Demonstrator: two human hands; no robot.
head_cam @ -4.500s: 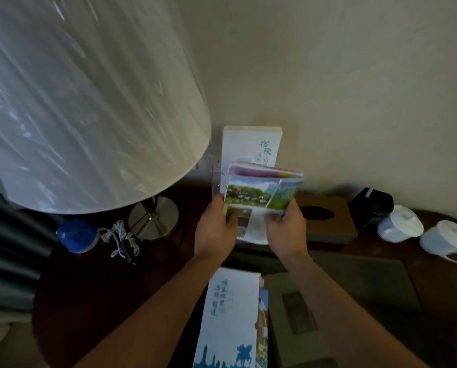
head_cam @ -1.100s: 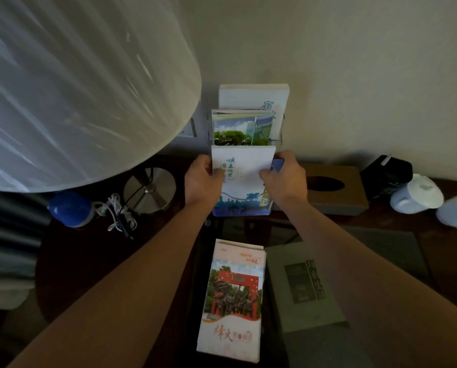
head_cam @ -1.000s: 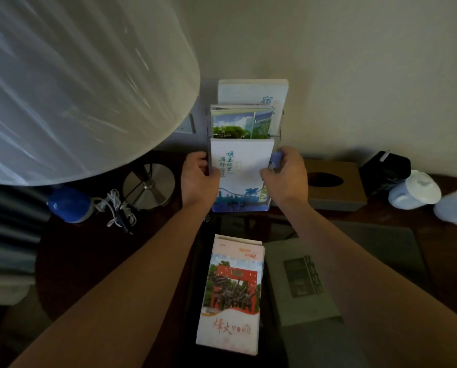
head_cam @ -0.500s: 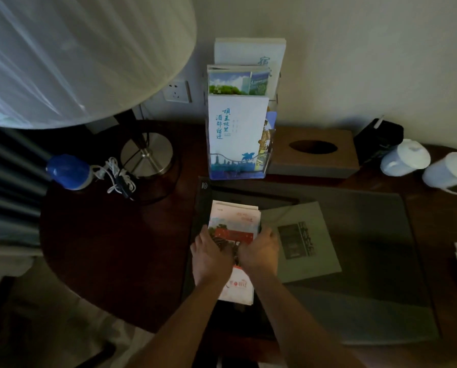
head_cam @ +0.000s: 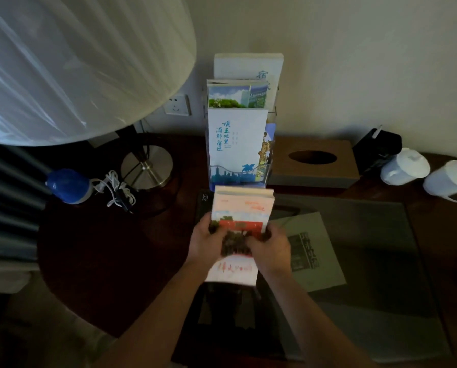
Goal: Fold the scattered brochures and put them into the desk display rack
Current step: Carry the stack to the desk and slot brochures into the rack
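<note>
Both the left hand (head_cam: 205, 241) and right hand (head_cam: 269, 249) grasp the pink-and-red folded paper brochure (head_cam: 239, 227) at frame centre; its long axis points up toward the clear plastic rack (head_cam: 270, 158) just above.

Hotel rm desk (head_cam: 102, 248): lamp (head_cam: 76, 62), tissue box (head_cam: 313, 166) and lidded cups (head_cam: 405, 166) are seen beside a brochure rack (head_cam: 238, 144) set against the wall.

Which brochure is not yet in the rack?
The red-and-pink brochure, gripped by the left hand and right hand. The other three stand in the rack.
</note>
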